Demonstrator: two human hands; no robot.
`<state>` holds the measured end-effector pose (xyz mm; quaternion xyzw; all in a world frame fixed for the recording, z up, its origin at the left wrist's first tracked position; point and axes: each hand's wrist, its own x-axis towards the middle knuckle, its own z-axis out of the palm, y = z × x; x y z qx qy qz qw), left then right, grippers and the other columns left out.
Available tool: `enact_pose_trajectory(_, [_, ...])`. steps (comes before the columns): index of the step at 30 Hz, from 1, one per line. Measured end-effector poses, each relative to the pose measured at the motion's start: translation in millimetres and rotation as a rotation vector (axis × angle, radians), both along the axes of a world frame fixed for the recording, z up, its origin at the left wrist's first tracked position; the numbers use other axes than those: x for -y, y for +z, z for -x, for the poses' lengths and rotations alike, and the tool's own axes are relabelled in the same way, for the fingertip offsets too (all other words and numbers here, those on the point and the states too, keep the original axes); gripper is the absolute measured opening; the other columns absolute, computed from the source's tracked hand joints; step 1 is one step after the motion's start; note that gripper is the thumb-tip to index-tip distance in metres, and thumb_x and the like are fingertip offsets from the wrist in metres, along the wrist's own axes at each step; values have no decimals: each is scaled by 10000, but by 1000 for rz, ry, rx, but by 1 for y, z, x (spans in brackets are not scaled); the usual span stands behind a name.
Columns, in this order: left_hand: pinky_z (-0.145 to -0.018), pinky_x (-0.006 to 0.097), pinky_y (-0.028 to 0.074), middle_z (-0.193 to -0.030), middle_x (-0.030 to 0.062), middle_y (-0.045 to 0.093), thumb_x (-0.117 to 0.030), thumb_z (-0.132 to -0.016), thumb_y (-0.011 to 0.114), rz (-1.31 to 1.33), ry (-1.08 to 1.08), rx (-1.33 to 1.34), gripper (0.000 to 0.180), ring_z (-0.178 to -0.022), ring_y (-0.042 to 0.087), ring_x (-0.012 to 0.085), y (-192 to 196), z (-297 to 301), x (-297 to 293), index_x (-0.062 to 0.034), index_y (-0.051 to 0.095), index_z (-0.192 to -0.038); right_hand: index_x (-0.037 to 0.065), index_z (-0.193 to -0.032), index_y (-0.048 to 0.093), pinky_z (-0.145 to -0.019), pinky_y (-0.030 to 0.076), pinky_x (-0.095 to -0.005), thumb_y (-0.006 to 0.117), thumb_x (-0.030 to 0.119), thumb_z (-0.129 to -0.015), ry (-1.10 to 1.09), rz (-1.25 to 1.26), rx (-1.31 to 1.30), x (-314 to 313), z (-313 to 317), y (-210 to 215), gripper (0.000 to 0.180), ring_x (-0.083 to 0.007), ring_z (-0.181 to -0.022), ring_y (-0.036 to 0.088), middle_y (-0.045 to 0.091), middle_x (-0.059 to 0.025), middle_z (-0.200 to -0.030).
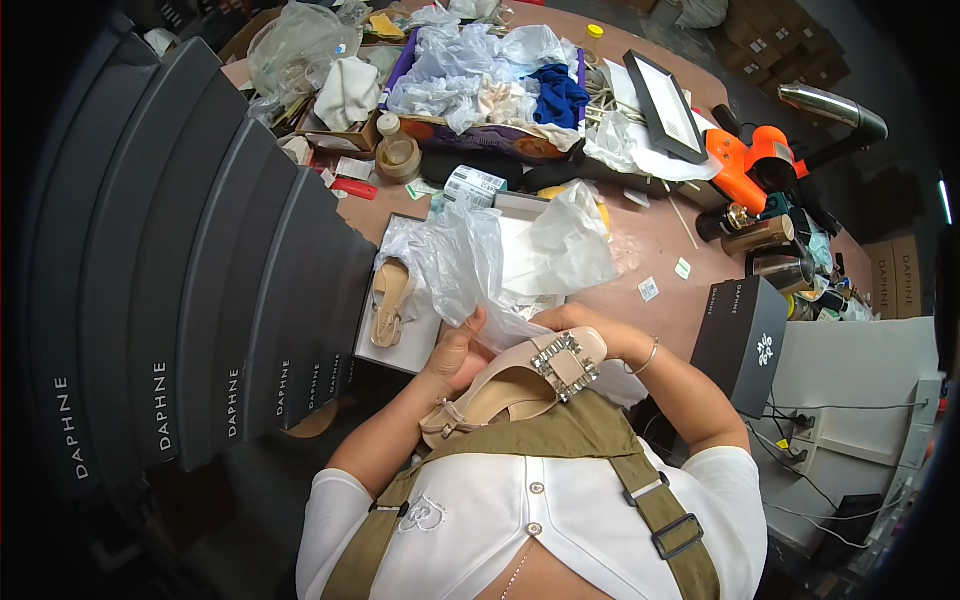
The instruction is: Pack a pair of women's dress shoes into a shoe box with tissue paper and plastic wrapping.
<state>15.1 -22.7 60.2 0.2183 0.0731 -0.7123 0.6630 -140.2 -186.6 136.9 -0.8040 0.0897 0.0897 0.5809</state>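
White top, olive apron straps [668, 510]

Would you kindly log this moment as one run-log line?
left hand: holds beige shoe | right hand: on shoe's jewelled buckle | clear plastic bag: touching left hand | second shoe: in open box

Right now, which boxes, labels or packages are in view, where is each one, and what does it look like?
Stack of shoe boxes: left side, dark grey, fanned on edge, white lettering.
Single shoe box: right of the hands, dark grey, upright.
Open shoe box: table centre, white inside, holds a beige sandal.
Label roll: behind it, white.
Small stickers: on the brown table, white.
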Motion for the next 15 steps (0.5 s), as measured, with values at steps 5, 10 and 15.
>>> enact_pose_trajectory(5, [-1048,430,366,-1304,102,485,-188,-870,661,12,220,159,557,-1189,484,255,-5,-1,0,-46,381,-1330,-22,-1000,624,-702,467,-324,642,177,-838,-279,6,-132,-4,11,0,258,-159,-716,568,651,-147,-813])
enact_pose_trajectory(10, [-949,325,435,-1229,61,528,-177,-892,638,41,71,373,480,-1102,523,185,14,7,-3,-42,426,-1301,-14,-1030,625,-734,479,-293,638,156,-857,-412,-115,-56,-12,24,-6,243,-88,-770,561,677,-111,-858])
enact_pose_trajectory(15, [-872,272,446,-1061,49,596,-172,-911,612,3,-9,755,308,-976,557,151,13,14,-4,-2,557,-1161,-8,-1048,631,-724,473,-259,600,81,-863,-316,-116,-69,-7,31,-1,207,-78,-775,548,660,-56,-874])
